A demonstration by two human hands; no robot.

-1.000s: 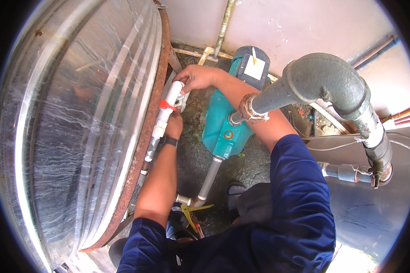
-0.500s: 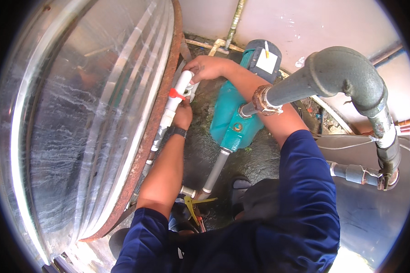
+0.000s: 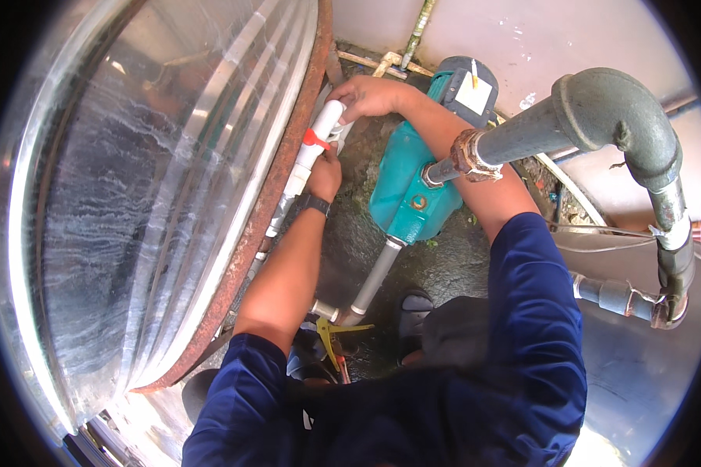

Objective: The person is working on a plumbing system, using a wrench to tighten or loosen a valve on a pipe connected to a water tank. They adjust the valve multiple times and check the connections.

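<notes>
A white plastic pipe [image 3: 325, 121] with a red-handled ball valve [image 3: 315, 140] runs up along the rusty rim of a large steel tank. My right hand [image 3: 370, 96] reaches across above the teal water pump [image 3: 417, 167], its fingers closed at the pipe's upper end. Lower down, my left hand [image 3: 325, 176], with a dark band at the wrist, grips from the right side just below the valve. Its fingertips are partly hidden by white fittings [image 3: 340, 134] beside the pipe.
The steel tank [image 3: 132, 194] with its rusty rim [image 3: 288, 132] fills the left. A thick grey elbow pipe [image 3: 600, 101] arches over the right side, joined to the pump. Near my feet lies a yellow-handled tool [image 3: 329, 336]. A pale wall [image 3: 537, 39] stands behind.
The whole view has shifted slightly, so pipe, pump and hands sit a little farther right and higher. Both hands keep their places at the white pipe.
</notes>
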